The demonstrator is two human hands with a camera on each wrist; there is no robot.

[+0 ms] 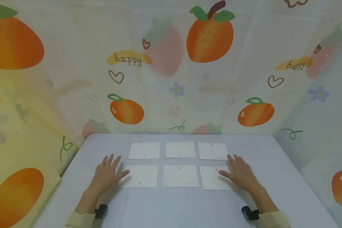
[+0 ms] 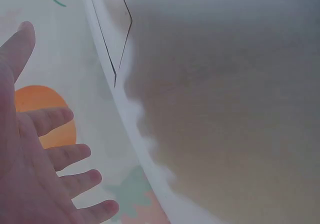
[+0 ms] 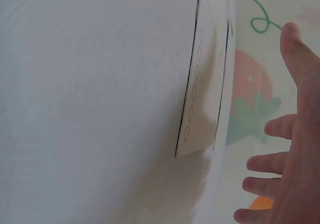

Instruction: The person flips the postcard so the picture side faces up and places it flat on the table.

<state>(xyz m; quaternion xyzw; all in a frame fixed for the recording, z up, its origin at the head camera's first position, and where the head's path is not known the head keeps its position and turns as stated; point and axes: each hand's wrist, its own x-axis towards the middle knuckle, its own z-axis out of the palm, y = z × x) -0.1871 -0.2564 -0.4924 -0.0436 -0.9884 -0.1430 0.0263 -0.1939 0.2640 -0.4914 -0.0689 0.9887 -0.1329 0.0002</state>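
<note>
White paper cards lie flat in two rows of three. My left hand (image 1: 106,174) hovers with spread fingers beside the front left card (image 1: 142,177), its thumb over that card's edge. Over the front right card (image 1: 213,183) is my right hand (image 1: 240,175), fingers straight and apart, partly hiding it. Its fingertips reach the corner of the back right card (image 1: 212,151). Both palms are bare of any object in the wrist views. A card (image 3: 202,104) with a column of small ovals shows in the right wrist view. Printing on the cards is too small to read.
The front middle card (image 1: 180,179), back left card (image 1: 143,150) and back middle card (image 1: 180,149) complete the rows. They lie on a white table (image 1: 171,209). A fruit-printed curtain (image 1: 159,95) stands behind and at both sides. Dark wrist straps (image 1: 101,211) sit by the sleeves.
</note>
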